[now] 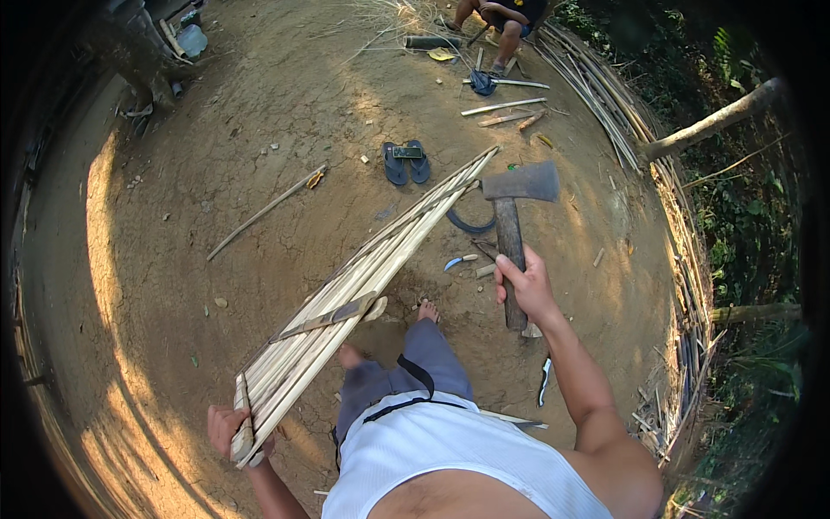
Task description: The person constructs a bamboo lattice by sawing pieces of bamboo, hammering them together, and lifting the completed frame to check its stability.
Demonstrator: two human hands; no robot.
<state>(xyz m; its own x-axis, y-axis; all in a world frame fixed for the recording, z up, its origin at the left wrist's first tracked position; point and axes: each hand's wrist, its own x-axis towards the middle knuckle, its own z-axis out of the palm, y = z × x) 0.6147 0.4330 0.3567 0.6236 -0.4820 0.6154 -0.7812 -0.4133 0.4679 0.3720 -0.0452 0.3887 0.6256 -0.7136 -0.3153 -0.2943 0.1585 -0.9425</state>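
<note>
My left hand (226, 430) is closed round the lower left end of a long bundle of pale split strips (346, 290), which look like bamboo. The bundle slants up to the right, narrowing to a point. Short crosspieces (322, 320) lie across it, one near its middle and one by my hand. In my right hand (529, 284) is a hatchet, gripped by its dark wooden handle (508, 229). Its grey head (521, 182) is uppermost, just right of the bundle's tip. My left fingers are partly hidden behind the strips.
Sandals (396, 169) with a phone on them lie ahead. A dark coil (469, 225), a blue knife (455, 263) and a black-and-white knife (544, 382) are on the dirt ground. Another person (510, 26) squats at the far right. Poles (596, 104) edge the right side.
</note>
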